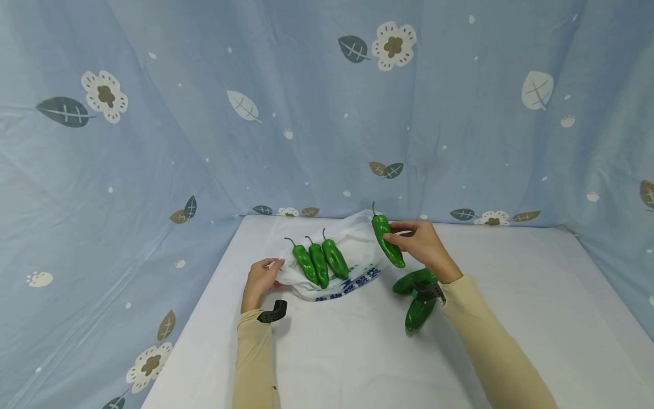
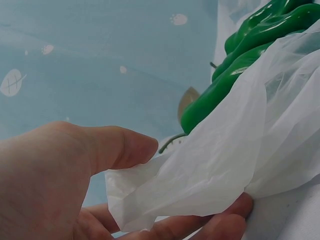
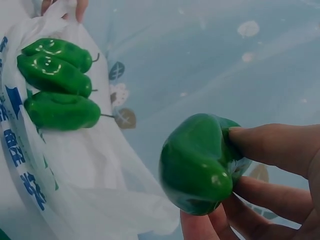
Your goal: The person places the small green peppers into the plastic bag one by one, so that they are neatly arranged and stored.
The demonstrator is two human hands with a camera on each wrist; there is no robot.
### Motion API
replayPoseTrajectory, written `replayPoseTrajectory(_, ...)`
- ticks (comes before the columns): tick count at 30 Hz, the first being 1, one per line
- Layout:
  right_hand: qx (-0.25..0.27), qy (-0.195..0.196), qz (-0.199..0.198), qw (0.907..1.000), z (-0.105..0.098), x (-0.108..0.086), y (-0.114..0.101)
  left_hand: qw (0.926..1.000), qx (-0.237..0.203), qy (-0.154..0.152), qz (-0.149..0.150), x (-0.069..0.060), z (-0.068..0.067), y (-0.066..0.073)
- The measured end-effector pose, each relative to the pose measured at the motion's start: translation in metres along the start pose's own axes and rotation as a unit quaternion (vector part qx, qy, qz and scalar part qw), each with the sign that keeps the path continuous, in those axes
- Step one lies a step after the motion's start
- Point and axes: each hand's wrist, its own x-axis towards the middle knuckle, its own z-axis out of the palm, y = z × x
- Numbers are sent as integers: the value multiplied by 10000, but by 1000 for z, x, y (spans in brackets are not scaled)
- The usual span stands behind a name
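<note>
Left hand [image 1: 261, 278] pinches the plastic bag [image 1: 347, 288] at nine o'clock | right hand [image 1: 421, 241]: fingers round a green pepper [image 1: 388, 247], the bag's two o'clock | I see three peppers [image 1: 319, 264] side by side on the bag | two more peppers [image 1: 420, 315] on the table [image 1: 347, 363], four o'clock

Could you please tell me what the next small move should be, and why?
I would probably have the right hand lay its pepper beside the three peppers, because bare bag shows next to them and the left hand grips the bag's edge.
</note>
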Motion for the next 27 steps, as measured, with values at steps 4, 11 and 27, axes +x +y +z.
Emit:
replayPoseTrajectory(4,55,-43,-15,10000,6,6,2,10000,-52,35,-18,-1,0,-1)
replayPoseTrajectory(11,92,-81,-34,9999,14,13,3,9999,-141,3,17,0,1,-4)
replayPoseTrajectory(27,43,-144,140,9998,37,36,8,10000,29,72,59,1,1,-2)
